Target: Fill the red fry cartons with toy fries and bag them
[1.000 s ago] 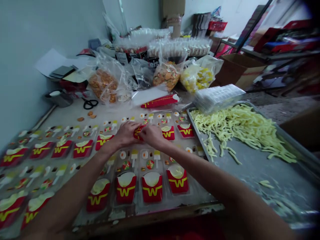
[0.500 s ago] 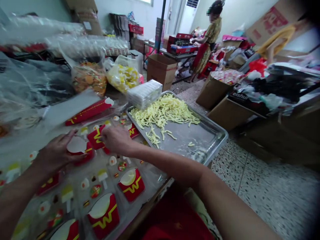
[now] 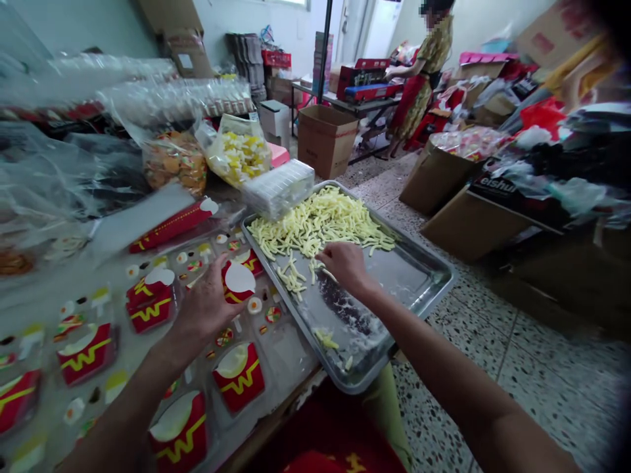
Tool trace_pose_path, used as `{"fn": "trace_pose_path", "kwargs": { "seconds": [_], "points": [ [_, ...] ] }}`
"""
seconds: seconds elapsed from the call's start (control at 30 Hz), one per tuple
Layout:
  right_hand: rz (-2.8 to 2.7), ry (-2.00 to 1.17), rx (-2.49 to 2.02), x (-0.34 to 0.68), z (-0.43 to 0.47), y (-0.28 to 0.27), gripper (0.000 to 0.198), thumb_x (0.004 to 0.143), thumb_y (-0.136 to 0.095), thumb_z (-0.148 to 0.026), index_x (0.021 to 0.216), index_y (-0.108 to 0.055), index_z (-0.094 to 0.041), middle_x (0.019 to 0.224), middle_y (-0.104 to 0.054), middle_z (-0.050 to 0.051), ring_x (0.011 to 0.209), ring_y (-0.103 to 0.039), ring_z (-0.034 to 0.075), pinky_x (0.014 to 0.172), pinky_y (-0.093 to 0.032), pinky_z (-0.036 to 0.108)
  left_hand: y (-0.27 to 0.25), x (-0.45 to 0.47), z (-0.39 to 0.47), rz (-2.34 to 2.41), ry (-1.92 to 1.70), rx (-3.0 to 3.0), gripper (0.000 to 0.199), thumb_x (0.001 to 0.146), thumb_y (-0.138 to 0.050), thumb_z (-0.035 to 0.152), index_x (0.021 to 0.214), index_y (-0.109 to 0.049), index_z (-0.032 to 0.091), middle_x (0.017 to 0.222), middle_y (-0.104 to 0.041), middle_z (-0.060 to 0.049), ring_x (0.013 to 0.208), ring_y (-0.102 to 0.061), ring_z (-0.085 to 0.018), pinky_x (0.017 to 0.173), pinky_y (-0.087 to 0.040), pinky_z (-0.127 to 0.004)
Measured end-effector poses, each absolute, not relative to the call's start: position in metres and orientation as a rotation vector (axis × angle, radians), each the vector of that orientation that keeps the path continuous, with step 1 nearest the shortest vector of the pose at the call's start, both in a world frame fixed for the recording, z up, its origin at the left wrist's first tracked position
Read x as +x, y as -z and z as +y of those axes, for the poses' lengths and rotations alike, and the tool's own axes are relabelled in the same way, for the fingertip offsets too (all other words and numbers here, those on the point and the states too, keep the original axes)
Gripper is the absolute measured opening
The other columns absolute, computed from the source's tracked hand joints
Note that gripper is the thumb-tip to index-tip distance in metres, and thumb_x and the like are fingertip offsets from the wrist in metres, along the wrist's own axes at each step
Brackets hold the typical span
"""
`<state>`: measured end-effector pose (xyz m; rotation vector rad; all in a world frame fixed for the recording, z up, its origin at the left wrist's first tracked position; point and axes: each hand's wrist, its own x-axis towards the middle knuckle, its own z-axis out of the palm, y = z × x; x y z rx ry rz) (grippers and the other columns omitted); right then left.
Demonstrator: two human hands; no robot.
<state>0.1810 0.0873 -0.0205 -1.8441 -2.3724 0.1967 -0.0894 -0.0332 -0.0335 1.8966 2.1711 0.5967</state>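
My left hand (image 3: 210, 302) is closed around the edges of a red fries carton (image 3: 240, 281) with a white rounded top, held over the rows of clear plastic blister trays (image 3: 254, 325). More red cartons with a yellow zigzag, such as one carton (image 3: 239, 378), lie in those trays beside small egg and burger pieces. Over the metal tray (image 3: 419, 282) my right hand (image 3: 346, 266) has its fingers pinched together at the edge of a pile of pale yellow toy french fries (image 3: 315, 226). A pale strip shows under its fingertips, which are partly hidden.
A stack of clear plastic packs (image 3: 279, 187) rests on the metal tray's far corner. Behind stand a bag of yellow-and-white pieces (image 3: 239, 154) and a bag of orange pieces (image 3: 175, 161). Cardboard boxes (image 3: 325, 141) stand on the floor; a person (image 3: 424, 72) works farther back.
My right hand has left the cartons and moved right, onto the fries in the metal tray. My left hand has shifted right to a different red carton.
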Motion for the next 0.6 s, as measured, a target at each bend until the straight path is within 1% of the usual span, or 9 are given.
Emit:
{"fn": "trace_pose_path", "kwargs": {
  "seconds": [0.1,0.17,0.27,0.33,0.43,0.47,0.53,0.6],
  "points": [
    [-2.422,-0.273,-1.94,0.171,0.104,0.034,0.031,0.085,-0.067,-0.042,0.089,-0.079,-0.015,0.091,-0.076,0.015,0.087,-0.068,0.025,0.069,-0.04,0.03,0.024,-0.078,-0.031,2.159,-0.614,1.904,0.087,0.074,-0.076,0.04,0.148,-0.035,0.021,0.139,-0.06,-0.014,0.123,-0.061,-0.034,0.102,-0.05,-0.045],
    [-2.398,-0.392,-1.98,0.16,0.113,0.04,0.029,0.079,-0.071,-0.038,0.092,-0.08,-0.014,0.092,-0.076,0.015,0.087,-0.069,0.025,0.069,-0.041,0.03,0.018,-0.073,-0.029,2.145,-0.67,1.897,0.092,0.073,-0.078,0.039,0.151,-0.032,0.022,0.14,-0.059,-0.013,0.124,-0.061,-0.033,0.103,-0.05,-0.045],
    [-2.357,-0.598,-2.027,0.159,0.127,0.043,0.03,0.072,-0.074,-0.04,0.086,-0.08,-0.014,0.08,-0.074,0.009,0.073,-0.066,0.02,0.06,-0.039,0.026,0.014,-0.076,-0.027,2.124,-0.692,1.819,0.093,0.074,-0.077,0.046,0.152,-0.033,0.023,0.139,-0.061,-0.013,0.122,-0.063,-0.034,0.102,-0.051,-0.046],
    [-2.347,-0.747,-2.006,0.171,0.133,0.039,0.03,0.074,-0.072,-0.043,0.081,-0.079,-0.015,0.07,-0.07,0.003,0.062,-0.061,0.014,0.055,-0.037,0.024,0.015,-0.081,-0.026,2.102,-0.66,1.751,0.092,0.074,-0.076,0.053,0.151,-0.036,0.023,0.136,-0.063,-0.012,0.119,-0.064,-0.035,0.101,-0.052,-0.046],
    [-2.364,-0.867,-1.914,0.194,0.132,0.028,0.026,0.077,-0.07,-0.042,0.081,-0.079,-0.018,0.065,-0.067,-0.002,0.058,-0.056,0.01,0.054,-0.034,0.022,0.018,-0.086,-0.024,2.041,-0.623,1.73,0.092,0.073,-0.075,0.056,0.151,-0.038,0.024,0.135,-0.064,-0.012,0.119,-0.064,-0.035,0.099,-0.053,-0.045],
    [-2.396,-0.84,-1.898,0.201,0.128,0.025,0.024,0.076,-0.071,-0.041,0.081,-0.079,-0.019,0.065,-0.067,-0.002,0.059,-0.056,0.01,0.054,-0.034,0.023,0.018,-0.086,-0.023,2.016,-0.62,1.743,0.092,0.073,-0.075,0.056,0.151,-0.038,0.024,0.136,-0.063,-0.012,0.119,-0.064,-0.034,0.099,-0.053,-0.045],
    [-2.499,-0.677,-1.89,0.211,0.12,0.023,0.025,0.072,-0.077,-0.042,0.084,-0.08,-0.02,0.071,-0.07,-0.001,0.064,-0.058,0.012,0.056,-0.034,0.024,0.018,-0.084,-0.022,1.97,-0.616,1.773,0.09,0.074,-0.075,0.055,0.15,-0.039,0.023,0.138,-0.062,-0.012,0.121,-0.063,-0.034,0.1,-0.053,-0.044],
    [-2.594,-0.45,-1.884,0.216,0.111,0.025,0.039,0.067,-0.083,-0.044,0.098,-0.08,-0.021,0.082,-0.074,0.002,0.073,-0.062,0.015,0.059,-0.034,0.025,0.016,-0.081,-0.021,1.955,-0.611,1.791,0.088,0.074,-0.075,0.053,0.148,-0.042,0.021,0.14,-0.061,-0.013,0.123,-0.062,-0.034,0.101,-0.052,-0.044]
  ]
}}
